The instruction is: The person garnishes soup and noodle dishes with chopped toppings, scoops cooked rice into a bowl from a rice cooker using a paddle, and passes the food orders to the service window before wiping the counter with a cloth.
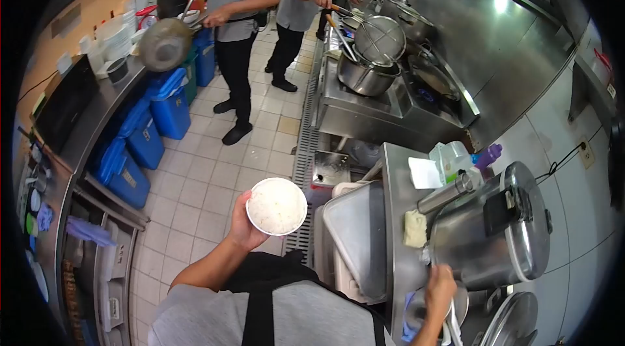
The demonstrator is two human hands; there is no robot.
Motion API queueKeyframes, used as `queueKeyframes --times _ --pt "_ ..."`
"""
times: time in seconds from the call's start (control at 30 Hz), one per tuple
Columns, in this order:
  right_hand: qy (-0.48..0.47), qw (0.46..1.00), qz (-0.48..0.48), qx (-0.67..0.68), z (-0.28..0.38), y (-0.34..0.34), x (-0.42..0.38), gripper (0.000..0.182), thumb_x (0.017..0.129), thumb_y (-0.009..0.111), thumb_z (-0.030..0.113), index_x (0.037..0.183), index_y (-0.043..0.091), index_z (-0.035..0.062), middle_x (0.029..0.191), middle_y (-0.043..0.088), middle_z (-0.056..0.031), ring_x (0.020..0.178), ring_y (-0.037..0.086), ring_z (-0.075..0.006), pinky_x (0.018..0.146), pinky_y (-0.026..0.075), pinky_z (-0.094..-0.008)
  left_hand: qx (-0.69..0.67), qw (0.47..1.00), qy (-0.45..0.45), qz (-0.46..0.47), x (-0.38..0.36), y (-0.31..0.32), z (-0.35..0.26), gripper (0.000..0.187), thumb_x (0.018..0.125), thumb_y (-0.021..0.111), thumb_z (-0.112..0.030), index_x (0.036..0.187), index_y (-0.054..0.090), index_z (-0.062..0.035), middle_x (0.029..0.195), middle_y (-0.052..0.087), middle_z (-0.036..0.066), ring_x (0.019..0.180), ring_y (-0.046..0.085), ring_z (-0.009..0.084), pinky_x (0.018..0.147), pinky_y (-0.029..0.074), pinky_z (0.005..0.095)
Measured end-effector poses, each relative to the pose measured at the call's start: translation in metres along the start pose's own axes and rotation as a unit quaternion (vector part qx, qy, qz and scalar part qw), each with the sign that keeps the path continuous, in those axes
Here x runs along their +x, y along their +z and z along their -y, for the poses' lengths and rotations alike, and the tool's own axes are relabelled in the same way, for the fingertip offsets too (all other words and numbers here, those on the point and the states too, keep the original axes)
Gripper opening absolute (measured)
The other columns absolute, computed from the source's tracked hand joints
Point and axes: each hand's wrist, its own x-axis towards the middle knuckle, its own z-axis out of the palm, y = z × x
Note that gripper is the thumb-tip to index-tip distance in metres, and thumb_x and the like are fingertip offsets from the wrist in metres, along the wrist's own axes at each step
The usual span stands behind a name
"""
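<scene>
My left hand [245, 226] is wrapped round the side of a white bowl [276, 234] and holds it up in front of my body. White rice [277, 205] fills the bowl to about the rim. Low on the right, my right hand [441, 286] has its fingers curled closed above a round metal container [458, 303]; what is in them, if anything, I cannot make out. White handle-like pieces [450, 328] show beside that wrist. A large steel pot with a lid [469, 251] stands just beyond my right hand, near a folded yellowish cloth [415, 229].
A co-worker on the left holds a wok [165, 45]; another stands at the stove holding a strainer [379, 40] over a pot [366, 78]. Blue bins [170, 105] line the left counter. Plastic trays [357, 235] lean against the right counter [398, 196]. A drain grate [306, 151] crosses the tiled floor.
</scene>
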Motion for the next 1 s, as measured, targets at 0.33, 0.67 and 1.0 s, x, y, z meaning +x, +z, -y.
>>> queueKeyframes --times 0.33,0.67,1.0 --pt "-0.077 0.951 0.171 0.248 0.171 0.173 -0.110 0.016 0.089 0.054 0.019 0.088 0.064 0.0062 0.075 0.061 -0.0223 0.071 0.060 -0.0423 0.061 0.048 -0.0464 0.052 0.977 0.120 -0.168 -0.189 0.021 -0.027 0.067 0.084 0.037 -0.059 0.130 0.043 -0.0105 0.119 0.055 0.018 0.092 0.061 0.0377 0.055 0.052 0.0507" --pt "-0.098 0.831 0.535 0.116 0.105 0.318 -0.360 0.027 0.080 0.058 0.024 0.097 0.066 0.0045 0.092 0.063 -0.0254 0.088 0.062 -0.0394 0.078 0.049 -0.0476 0.074 0.961 0.183 -0.196 -0.322 0.023 -0.079 0.076 0.082 0.036 -0.065 0.133 0.040 -0.0092 0.121 0.053 0.020 0.102 0.057 0.0447 0.047 0.053 0.0446" --pt "-0.059 0.814 0.562 0.136 0.120 0.300 -0.418 0.030 0.076 0.061 0.026 0.095 0.067 0.0029 0.095 0.064 -0.0246 0.090 0.062 -0.0387 0.079 0.049 -0.0467 0.072 0.954 0.183 -0.224 -0.424 0.018 -0.088 0.074 0.082 0.036 -0.067 0.133 0.040 -0.0123 0.121 0.054 0.017 0.107 0.055 0.0439 0.048 0.053 0.0435"
